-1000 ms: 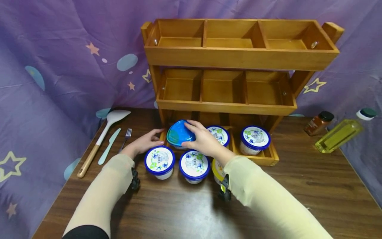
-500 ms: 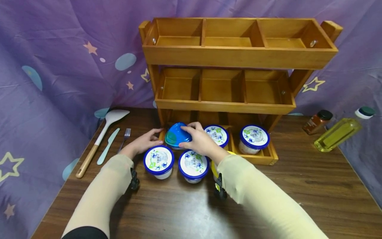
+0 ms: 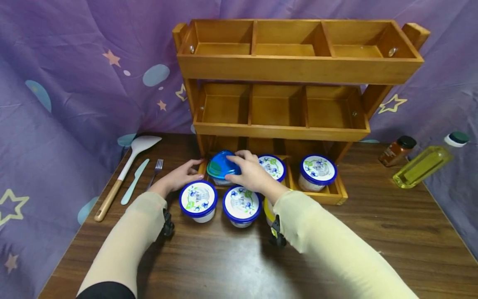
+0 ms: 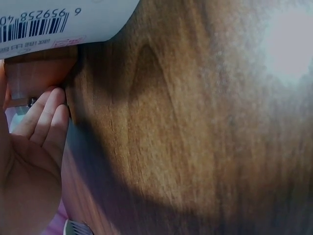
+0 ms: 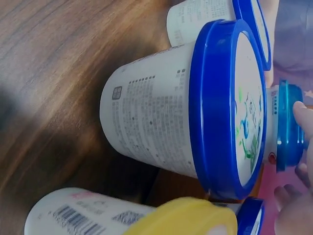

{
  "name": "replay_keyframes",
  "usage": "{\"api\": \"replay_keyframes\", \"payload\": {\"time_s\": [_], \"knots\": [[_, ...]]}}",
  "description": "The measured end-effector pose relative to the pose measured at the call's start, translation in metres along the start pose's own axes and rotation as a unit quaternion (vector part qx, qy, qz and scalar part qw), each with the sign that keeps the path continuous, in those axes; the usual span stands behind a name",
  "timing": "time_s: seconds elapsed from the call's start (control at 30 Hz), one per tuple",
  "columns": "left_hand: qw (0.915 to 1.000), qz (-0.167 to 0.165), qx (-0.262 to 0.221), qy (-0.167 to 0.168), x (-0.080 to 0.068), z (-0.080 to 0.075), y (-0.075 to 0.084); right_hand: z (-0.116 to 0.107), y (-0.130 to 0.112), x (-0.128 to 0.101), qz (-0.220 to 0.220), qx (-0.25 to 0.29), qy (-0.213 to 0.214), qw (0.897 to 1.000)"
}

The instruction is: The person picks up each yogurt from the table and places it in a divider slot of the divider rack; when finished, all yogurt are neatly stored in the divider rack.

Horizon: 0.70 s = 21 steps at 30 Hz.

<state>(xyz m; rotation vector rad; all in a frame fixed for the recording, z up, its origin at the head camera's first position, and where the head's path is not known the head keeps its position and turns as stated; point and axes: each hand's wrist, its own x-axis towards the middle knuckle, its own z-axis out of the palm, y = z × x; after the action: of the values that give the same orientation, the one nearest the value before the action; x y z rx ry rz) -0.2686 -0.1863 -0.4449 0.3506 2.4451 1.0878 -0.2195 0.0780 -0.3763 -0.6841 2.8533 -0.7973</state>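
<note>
My right hand (image 3: pixel 251 171) grips a small white tub with a translucent blue lid (image 3: pixel 219 166), which sits in the left part of the rack's bottom tier. In the right wrist view the thumb lies on that blue lid (image 5: pixel 288 129). At the left end of the same tier is my left hand (image 3: pixel 178 178); its fingers (image 4: pixel 46 120), nearly straight, touch the wooden end in the left wrist view. Two tubs with blueberry-print lids, a left one (image 3: pixel 198 199) and a right one (image 3: pixel 242 204), stand on the table before the rack. A yellow-lidded tub (image 3: pixel 268 211) is partly hidden by my right wrist.
The wooden rack (image 3: pixel 298 69) has three tiers with dividers. Its bottom tier also holds a middle tub (image 3: pixel 274 167) and a right tub (image 3: pixel 318 171). A spatula (image 3: pixel 125 168), a table knife (image 3: pixel 134 182) and a fork (image 3: pixel 158 167) lie left; a spice jar (image 3: pixel 396 151) and oil bottle (image 3: pixel 423 166) stand right.
My right hand has shifted slightly left while still gripping the blue-lidded tub. The left hand stays at the rack's end, and the whole head view has tilted a little.
</note>
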Motion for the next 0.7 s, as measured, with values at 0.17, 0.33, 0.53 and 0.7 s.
{"api": "replay_keyframes", "payload": {"time_s": [0.17,0.33,0.53,0.7], "knots": [[1.0000,-0.004,-0.004,-0.002,0.001,0.000,-0.001,-0.006,0.004,-0.008,-0.036,-0.017,0.022,0.999],[1.0000,-0.005,-0.001,0.000,0.000,0.000,-0.001,-0.017,0.010,-0.023,-0.072,-0.025,0.039,0.996],[0.9999,0.013,0.003,-0.001,-0.001,0.003,-0.001,-0.039,0.029,-0.053,-0.088,-0.009,0.038,0.995],[0.9999,0.014,0.004,0.005,-0.003,0.003,-0.002,-0.054,0.051,-0.075,-0.101,-0.012,0.040,0.994]]}}
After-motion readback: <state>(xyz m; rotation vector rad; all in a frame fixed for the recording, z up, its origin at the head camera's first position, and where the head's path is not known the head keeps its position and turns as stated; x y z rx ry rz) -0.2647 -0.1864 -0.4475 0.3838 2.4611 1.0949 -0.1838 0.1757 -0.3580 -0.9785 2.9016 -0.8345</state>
